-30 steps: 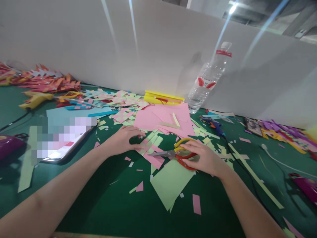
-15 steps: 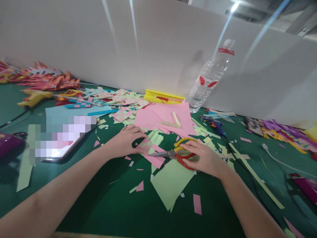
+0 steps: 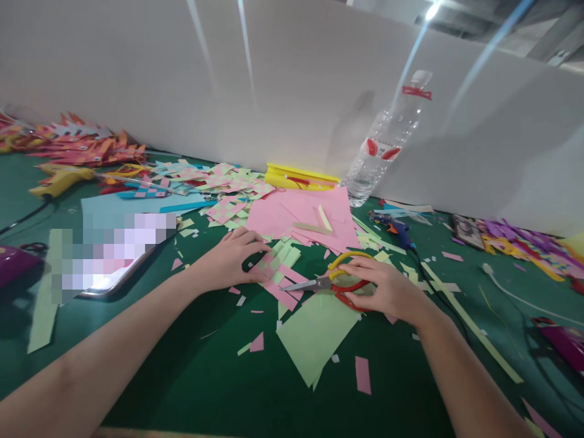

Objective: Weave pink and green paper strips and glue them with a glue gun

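My right hand (image 3: 381, 285) has its fingers in the handles of a pair of scissors (image 3: 322, 283), yellow and red, with the blades pointing left. Those blades lie over the pink strips of a woven pink and green paper piece (image 3: 278, 271). My left hand (image 3: 235, 258) pinches the left edge of this woven piece between thumb and fingers. Below the scissors, a light green paper sheet (image 3: 314, 337) lies on the green table, one corner toward me. Small pink and green paper scraps are scattered around both hands.
Pink sheets (image 3: 303, 213) lie behind my hands, with a leaning plastic bottle (image 3: 385, 143) beyond. A blurred-out phone (image 3: 114, 283) is at left, near a yellow glue gun (image 3: 64, 180). A blue glue gun (image 3: 399, 231) with a black cord lies at right. Woven pieces (image 3: 228, 179) are heaped at the back.
My right hand and the scissors have moved slightly right, drawing the blade tips back from my left fingers. My left hand keeps its hold on the woven paper piece.
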`<action>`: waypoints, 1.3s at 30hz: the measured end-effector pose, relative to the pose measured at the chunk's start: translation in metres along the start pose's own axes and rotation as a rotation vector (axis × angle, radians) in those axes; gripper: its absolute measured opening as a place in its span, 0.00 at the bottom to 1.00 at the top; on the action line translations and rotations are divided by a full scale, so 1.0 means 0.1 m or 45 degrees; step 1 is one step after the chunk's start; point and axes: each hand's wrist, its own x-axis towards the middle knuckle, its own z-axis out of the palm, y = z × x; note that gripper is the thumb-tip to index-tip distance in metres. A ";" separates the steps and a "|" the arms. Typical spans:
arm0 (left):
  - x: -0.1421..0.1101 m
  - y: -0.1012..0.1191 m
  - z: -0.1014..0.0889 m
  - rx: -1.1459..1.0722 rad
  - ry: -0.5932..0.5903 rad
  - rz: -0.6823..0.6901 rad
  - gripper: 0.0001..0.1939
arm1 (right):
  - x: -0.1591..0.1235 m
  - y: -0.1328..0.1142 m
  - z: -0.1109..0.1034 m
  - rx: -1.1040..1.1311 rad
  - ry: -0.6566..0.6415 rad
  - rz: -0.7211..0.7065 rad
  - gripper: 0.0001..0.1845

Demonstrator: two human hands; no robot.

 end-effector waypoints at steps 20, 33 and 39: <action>0.02 -0.01 0.01 0.000 -0.008 -0.013 0.26 | 0.04 -0.08 0.02 0.008 0.027 -0.106 0.20; 0.01 -0.01 0.00 0.002 -0.010 0.028 0.25 | -0.02 -0.04 -0.14 0.126 -0.128 0.045 0.20; 0.01 0.00 -0.01 0.030 -0.016 0.025 0.27 | -0.06 0.06 -0.14 0.131 -0.084 0.083 0.21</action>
